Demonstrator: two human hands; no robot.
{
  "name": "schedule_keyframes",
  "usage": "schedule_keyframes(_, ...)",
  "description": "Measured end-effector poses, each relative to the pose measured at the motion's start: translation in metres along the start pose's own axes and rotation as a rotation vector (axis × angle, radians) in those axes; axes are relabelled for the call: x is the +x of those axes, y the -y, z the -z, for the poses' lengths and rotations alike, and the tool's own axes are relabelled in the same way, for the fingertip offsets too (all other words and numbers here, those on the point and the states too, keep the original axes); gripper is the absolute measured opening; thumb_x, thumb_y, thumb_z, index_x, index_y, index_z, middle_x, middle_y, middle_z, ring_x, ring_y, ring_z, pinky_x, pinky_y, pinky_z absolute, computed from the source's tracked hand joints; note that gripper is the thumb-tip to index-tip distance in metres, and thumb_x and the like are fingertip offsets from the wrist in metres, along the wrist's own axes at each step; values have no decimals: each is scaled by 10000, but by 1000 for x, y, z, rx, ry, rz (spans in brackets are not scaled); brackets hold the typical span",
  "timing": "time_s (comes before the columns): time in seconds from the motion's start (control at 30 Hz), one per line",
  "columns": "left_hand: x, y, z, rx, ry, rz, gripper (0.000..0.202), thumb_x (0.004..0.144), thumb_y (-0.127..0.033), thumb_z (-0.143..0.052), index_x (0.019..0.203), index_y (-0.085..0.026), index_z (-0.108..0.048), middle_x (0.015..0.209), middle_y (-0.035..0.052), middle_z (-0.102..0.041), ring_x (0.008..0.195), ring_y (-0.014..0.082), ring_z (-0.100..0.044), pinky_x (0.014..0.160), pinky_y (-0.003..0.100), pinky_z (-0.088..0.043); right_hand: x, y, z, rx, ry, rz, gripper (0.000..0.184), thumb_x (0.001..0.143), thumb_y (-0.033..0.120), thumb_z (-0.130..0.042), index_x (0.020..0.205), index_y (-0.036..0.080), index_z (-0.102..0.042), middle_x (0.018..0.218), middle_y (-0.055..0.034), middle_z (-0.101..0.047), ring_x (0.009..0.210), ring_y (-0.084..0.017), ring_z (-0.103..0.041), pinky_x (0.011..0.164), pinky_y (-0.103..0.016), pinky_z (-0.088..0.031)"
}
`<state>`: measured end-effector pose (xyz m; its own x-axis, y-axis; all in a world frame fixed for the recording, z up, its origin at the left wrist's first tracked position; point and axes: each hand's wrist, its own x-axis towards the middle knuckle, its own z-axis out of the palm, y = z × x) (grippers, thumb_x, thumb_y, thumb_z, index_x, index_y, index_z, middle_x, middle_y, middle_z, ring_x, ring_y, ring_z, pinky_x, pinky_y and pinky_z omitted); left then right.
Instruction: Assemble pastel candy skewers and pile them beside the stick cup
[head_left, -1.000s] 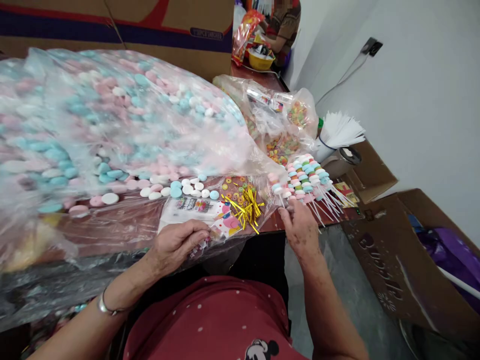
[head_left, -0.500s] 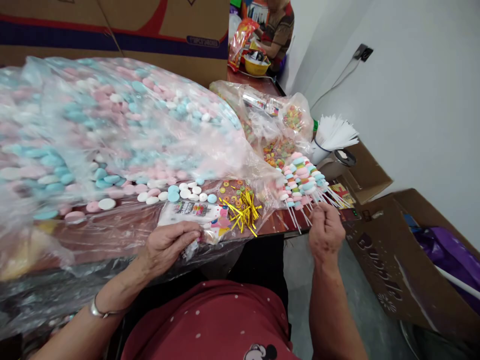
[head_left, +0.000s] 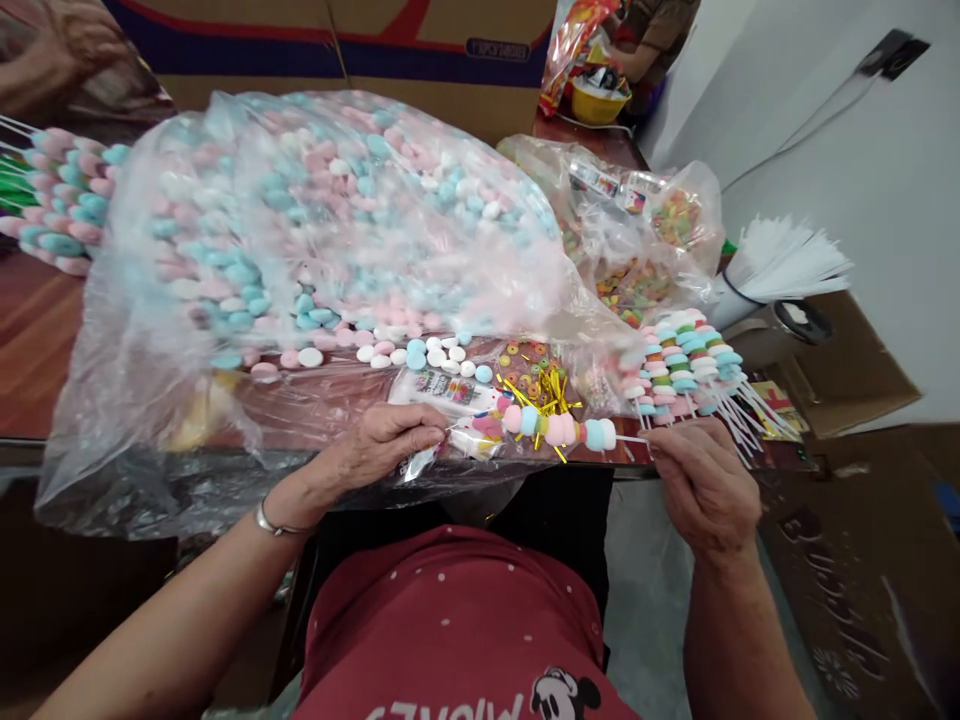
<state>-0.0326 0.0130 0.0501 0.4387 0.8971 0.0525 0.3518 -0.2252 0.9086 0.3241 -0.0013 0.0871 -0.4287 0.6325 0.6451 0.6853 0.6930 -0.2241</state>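
Note:
My right hand (head_left: 709,485) pinches the white stick of a marshmallow skewer (head_left: 559,428), held level with pink, blue and white pieces along it. Its far end points left at a small clear plastic bag (head_left: 421,462), whose edge is pinched in my left hand (head_left: 382,440). Whether the tip is inside the bag I cannot tell. Behind lie a stack of printed bags (head_left: 435,387) and a heap of gold twist ties (head_left: 551,390), partly hidden by the skewer. A pile of finished-looking skewers (head_left: 686,360) rests right, sticks toward my right hand.
A large clear sack of marshmallows (head_left: 360,230) covers much of the table (head_left: 37,330). Bags of gummy rings (head_left: 637,285) lie behind the skewers, near a cup of white sticks (head_left: 784,260). Cardboard boxes (head_left: 855,560) stand right. Other people's hands (head_left: 82,45) show at the back.
My right hand has drawn one skewer from the pile and brought it left, toward the bag in my left hand. The camera view has shifted left, showing more skewers at the far left.

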Motion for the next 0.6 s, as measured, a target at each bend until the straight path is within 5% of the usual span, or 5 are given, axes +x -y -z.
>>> schedule_keyframes(0.33, 4, 9, 10, 79, 116, -86, 281, 911, -355, -531, 784, -156, -684, 704, 7, -696, 632, 98, -609, 605, 160, -457, 5, -4, -4, -26, 54, 49, 232, 865, 90, -553, 1014, 232, -658, 824, -29, -689, 689, -171, -571, 694, -340, -461)
schedule_keyframes(0.6, 4, 14, 14, 21, 148, -28, 278, 904, -357, -549, 783, -162, -706, 697, 27, -696, 638, 120, -606, 624, 185, -466, 5, -5, -6, 5, 85, 79, 205, 883, 134, -565, 1028, 244, -658, 805, -23, -694, 690, -171, -570, 691, -336, -456)
